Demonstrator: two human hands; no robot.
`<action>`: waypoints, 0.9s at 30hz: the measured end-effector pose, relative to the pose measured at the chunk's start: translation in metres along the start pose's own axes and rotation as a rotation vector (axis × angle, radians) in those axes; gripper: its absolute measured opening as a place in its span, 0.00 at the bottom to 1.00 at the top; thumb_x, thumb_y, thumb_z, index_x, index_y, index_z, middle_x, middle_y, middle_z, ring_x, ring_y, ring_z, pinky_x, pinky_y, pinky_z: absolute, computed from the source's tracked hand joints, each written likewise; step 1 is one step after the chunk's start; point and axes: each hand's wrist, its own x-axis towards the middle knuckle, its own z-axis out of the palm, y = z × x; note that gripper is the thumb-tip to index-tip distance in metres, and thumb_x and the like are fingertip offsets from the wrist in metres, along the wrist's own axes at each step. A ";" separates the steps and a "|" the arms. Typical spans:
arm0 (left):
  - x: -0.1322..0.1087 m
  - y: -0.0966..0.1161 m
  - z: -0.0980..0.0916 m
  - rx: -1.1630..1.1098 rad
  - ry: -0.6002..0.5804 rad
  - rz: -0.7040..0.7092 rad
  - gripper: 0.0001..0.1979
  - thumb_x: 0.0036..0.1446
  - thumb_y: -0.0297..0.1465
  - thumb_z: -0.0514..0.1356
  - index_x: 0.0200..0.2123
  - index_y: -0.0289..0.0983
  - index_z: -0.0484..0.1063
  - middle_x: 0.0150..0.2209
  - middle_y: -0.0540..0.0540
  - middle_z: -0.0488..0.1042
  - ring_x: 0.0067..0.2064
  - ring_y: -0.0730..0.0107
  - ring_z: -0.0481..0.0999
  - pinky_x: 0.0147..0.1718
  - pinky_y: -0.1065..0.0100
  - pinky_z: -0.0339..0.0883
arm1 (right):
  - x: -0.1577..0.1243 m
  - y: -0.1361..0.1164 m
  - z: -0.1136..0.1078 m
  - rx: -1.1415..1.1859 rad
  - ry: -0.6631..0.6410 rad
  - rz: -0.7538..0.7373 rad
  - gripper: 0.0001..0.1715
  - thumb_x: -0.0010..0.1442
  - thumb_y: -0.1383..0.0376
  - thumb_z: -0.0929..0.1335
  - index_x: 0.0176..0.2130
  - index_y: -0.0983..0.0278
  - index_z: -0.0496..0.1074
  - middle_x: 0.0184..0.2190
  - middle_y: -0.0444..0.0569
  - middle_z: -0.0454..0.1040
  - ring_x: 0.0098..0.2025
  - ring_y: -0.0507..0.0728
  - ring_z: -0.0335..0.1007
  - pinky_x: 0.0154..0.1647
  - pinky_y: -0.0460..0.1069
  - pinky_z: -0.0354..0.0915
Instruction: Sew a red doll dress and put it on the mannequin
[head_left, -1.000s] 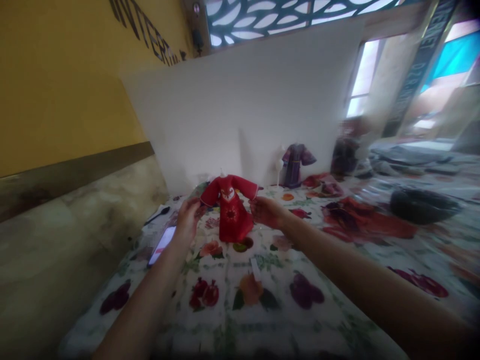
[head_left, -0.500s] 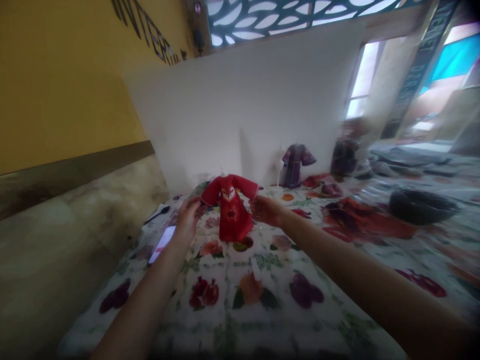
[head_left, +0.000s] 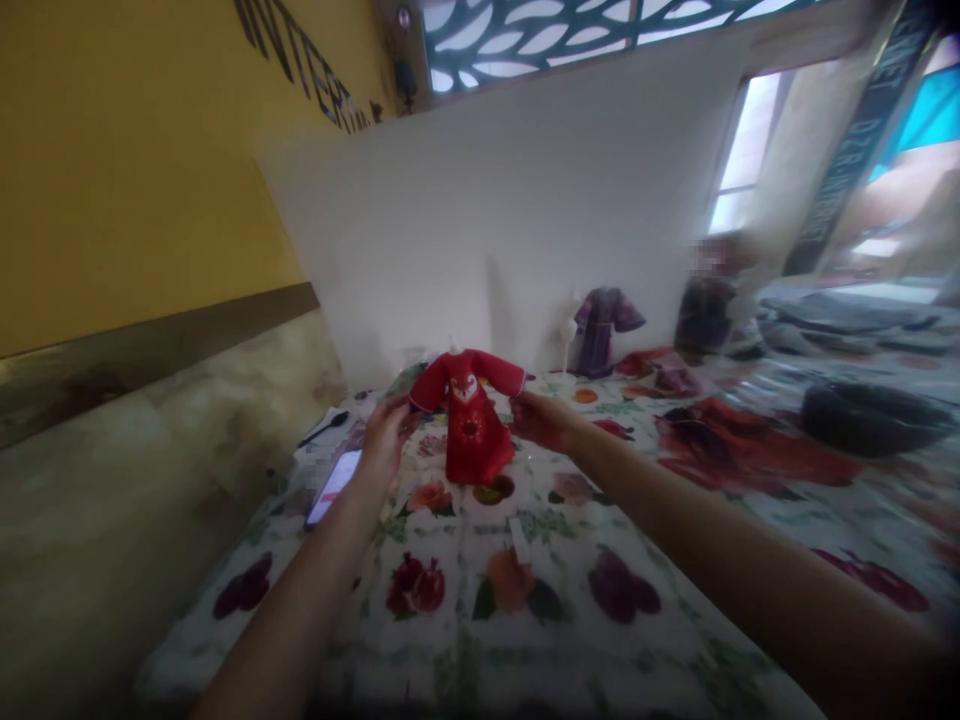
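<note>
A small red dress (head_left: 474, 440) with wide sleeves and pale embroidery at the neck stands upright on the table, doll-sized, with a white tip showing above its collar. My left hand (head_left: 386, 432) pinches the cuff of the sleeve on the left. At the other cuff, my right hand (head_left: 545, 420) has its fingers closed on the sleeve edge. Both sleeves are spread out to the sides. Beside my left wrist lies a phone (head_left: 335, 488) with its screen lit.
A small purple robe (head_left: 606, 332) stands at the back beside a white form (head_left: 568, 335). Red cloth (head_left: 750, 440) and a dark bowl-like object (head_left: 874, 415) lie at right. A black spoon (head_left: 324, 428) is at left. A white panel (head_left: 517, 190) rises behind the fruit-patterned tablecloth (head_left: 480, 650).
The whole view has shifted slightly, so things sit a little further right. Both hands stay on the sleeves of the red dress, which keeps its place on the table.
</note>
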 end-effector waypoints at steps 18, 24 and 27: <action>0.003 -0.006 0.004 0.043 0.009 -0.046 0.14 0.66 0.37 0.61 0.49 0.34 0.73 0.44 0.43 0.76 0.39 0.66 0.78 0.38 0.62 0.76 | -0.017 -0.021 -0.008 0.082 0.171 -0.122 0.10 0.68 0.62 0.68 0.46 0.65 0.73 0.42 0.49 0.76 0.34 0.51 0.72 0.33 0.47 0.72; 0.005 -0.003 0.009 0.005 0.018 -0.026 0.13 0.66 0.35 0.61 0.50 0.34 0.72 0.42 0.45 0.76 0.36 0.69 0.77 0.35 0.64 0.76 | -0.020 -0.027 0.006 0.088 0.183 -0.235 0.09 0.56 0.69 0.75 0.38 0.61 0.74 0.30 0.43 0.76 0.21 0.46 0.62 0.17 0.41 0.61; 0.005 0.000 0.010 -0.026 0.015 -0.047 0.14 0.66 0.35 0.61 0.52 0.34 0.71 0.45 0.44 0.75 0.38 0.67 0.77 0.36 0.63 0.76 | -0.021 -0.029 0.008 0.092 0.204 -0.251 0.17 0.53 0.72 0.76 0.43 0.62 0.74 0.28 0.42 0.75 0.20 0.45 0.62 0.17 0.40 0.61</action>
